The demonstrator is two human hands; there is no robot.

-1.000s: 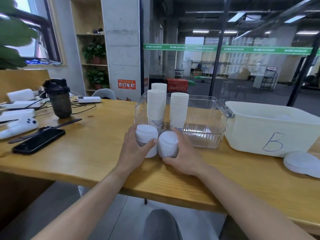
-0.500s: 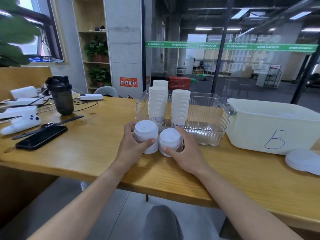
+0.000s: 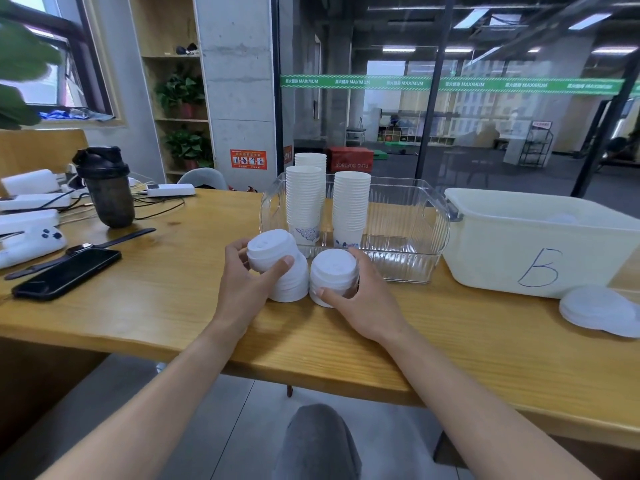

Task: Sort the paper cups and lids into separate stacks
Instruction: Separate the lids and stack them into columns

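White plastic lids stood in two short stacks on the near part of the wooden table [image 3: 145, 306], just in front of the clear ribbed bin [image 3: 405, 244]. Left lid stack [image 3: 280, 268]: tilted, top leaning left, base on the table. Left hand [image 3: 246, 285] grasped it, thumb across the near side, fingers curled round the far left. Right lid stack [image 3: 334, 275]: upright, close beside the left stack; contact between the two could not be judged. Right hand [image 3: 360, 299] grasped it, thumb on the near lower edge, fingers wrapped round the right side.

Paper cup stacks [image 3: 304, 199] stood nested and upright in the left end of the clear bin, two in front and one behind. White tub [image 3: 540, 244], marked "B", sat right of the bin, touching it. More loose lids [image 3: 599, 310] lay on the table near the tub's right corner. Left of the hands: black phone [image 3: 67, 273], watch [image 3: 83, 247], dark shaker bottle [image 3: 109, 192].
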